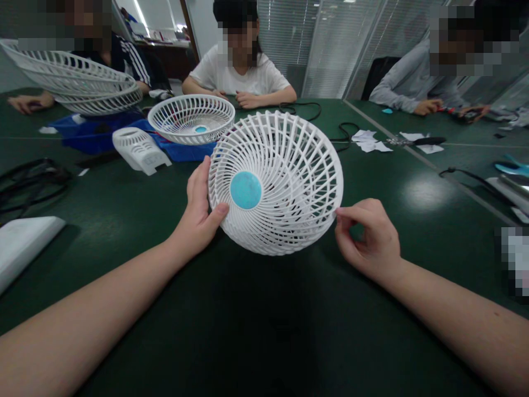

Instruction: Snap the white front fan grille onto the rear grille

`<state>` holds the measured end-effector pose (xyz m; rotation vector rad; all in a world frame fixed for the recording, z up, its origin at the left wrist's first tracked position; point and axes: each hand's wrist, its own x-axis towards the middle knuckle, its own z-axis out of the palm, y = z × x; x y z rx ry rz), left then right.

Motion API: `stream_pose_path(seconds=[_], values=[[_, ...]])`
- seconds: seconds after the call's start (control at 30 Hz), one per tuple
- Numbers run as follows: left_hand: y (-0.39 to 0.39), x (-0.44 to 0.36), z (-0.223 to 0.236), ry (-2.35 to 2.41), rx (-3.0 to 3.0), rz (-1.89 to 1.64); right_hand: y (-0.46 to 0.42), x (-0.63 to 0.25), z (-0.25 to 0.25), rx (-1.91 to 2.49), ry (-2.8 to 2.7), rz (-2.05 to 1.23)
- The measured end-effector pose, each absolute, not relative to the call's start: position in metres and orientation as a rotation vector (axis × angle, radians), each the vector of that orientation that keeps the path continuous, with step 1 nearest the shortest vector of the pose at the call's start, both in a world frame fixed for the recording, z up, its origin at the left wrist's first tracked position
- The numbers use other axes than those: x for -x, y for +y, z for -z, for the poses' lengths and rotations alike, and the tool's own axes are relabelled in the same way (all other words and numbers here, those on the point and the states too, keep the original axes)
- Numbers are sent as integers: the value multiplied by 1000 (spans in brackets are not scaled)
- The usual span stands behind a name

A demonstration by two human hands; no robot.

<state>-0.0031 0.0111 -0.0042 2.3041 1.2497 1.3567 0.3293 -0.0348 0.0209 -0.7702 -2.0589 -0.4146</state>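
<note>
A round white fan guard with swirling ribs and a blue centre disc is held up, tilted, above the green table. My left hand grips its left side, thumb on the front ribs and fingers round the rim. At the lower right rim, my right hand is closed in a pinch, thumb and forefinger on the edge. Behind it lies another white fan guard with a blue centre, over a blue bin. A white vented plastic housing lies to the left of that bin.
Stacked white fan guards rest over another blue bin at the far left. A black cable coil and a white block lie left. Paper scraps and pliers lie right. Three people sit across the table.
</note>
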Motion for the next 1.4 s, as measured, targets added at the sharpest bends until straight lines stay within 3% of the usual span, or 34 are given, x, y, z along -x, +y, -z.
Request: stream_pose_path(seconds=[0.63,1.4], values=[[14,7,9,1218,-2370,-1338,-37,-327,-23,714,-2135,391],[22,6,16,1044,-2239,-1489,-36,-330,-19,575,-2220,73]])
